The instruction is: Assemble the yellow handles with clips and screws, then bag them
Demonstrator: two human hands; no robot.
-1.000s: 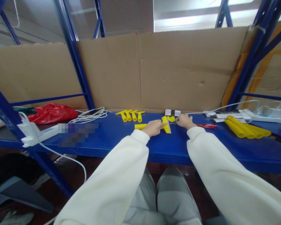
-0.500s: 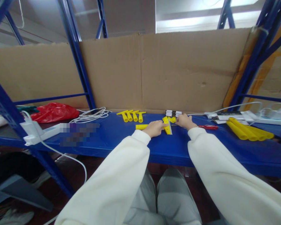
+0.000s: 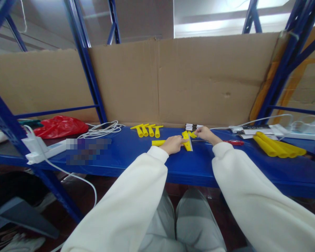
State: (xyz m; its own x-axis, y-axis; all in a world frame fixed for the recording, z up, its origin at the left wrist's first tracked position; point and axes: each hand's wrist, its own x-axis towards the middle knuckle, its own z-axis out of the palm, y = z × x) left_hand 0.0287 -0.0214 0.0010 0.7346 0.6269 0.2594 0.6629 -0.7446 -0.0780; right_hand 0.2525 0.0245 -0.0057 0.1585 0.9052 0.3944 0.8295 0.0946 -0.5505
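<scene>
My left hand (image 3: 173, 144) is closed around a yellow scraper (image 3: 187, 144) lying on the blue shelf. Its tube handle (image 3: 158, 142) sticks out to the left of the hand, and a thin pale blade edge runs along its right end. Just behind the head lie small yellow pieces (image 3: 192, 134). The fingertips of my right hand (image 3: 205, 134) are pinched at the right edge of these pieces; exactly how much they grip is hard to see. Beneath the right hand lies a screwdriver (image 3: 234, 142) with a red handle, its shaft pointing left.
Several yellow T-shaped parts (image 3: 147, 130) stand in a row at the back. Black-and-white packs (image 3: 193, 127) sit behind the small pieces. Yellow tubes (image 3: 278, 145) lie on the right. At left are a power strip (image 3: 52, 148), coiled white cable (image 3: 102, 129) and a red bag (image 3: 61, 126).
My right hand has shifted slightly left, and its fingertips have come to the small yellow pieces. My left hand stays on the scraper.
</scene>
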